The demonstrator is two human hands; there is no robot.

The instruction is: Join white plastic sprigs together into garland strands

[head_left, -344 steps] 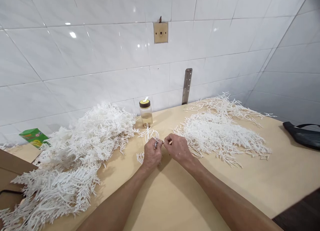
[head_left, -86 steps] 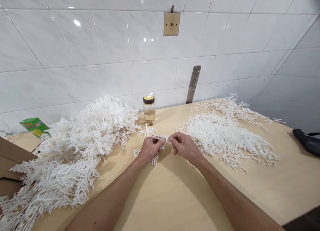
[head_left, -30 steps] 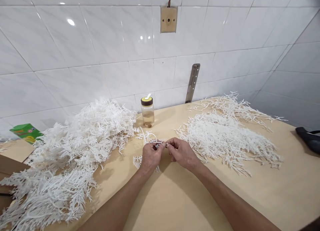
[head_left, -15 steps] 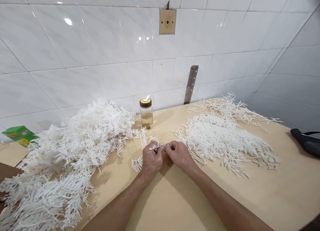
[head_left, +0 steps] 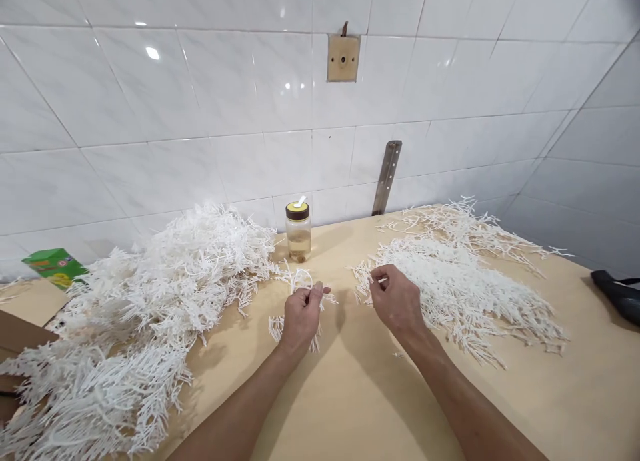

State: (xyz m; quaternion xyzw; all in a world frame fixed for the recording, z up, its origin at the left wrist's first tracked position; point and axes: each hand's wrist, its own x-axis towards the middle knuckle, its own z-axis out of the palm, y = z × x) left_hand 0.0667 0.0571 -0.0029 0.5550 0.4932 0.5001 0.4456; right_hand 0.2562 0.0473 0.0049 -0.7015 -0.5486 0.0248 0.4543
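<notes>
My left hand (head_left: pixel 301 314) is closed around a bunch of white branched plastic sprigs (head_left: pixel 295 282), whose ends stick out above and below the fist. My right hand (head_left: pixel 395 300) has its fingers pinched together at the near left edge of the flat right pile of white sprigs (head_left: pixel 460 288); a small white piece shows between the fingertips. Both hands hover just above the light wooden table (head_left: pixel 350 388), a hand's width apart. A big heap of the same white sprigs (head_left: pixel 150 301) lies to the left.
A small clear jar with a brown and yellow lid (head_left: pixel 298 232) stands at the back by the white tiled wall. A green box (head_left: pixel 49 266) sits far left, brown cardboard (head_left: pixel 15 328) at the left edge, a black bag (head_left: pixel 617 294) far right.
The hands were pressed together on one sprig. My right hand has now moved right to the edge of the right pile, while the left stays closed on its bunch.
</notes>
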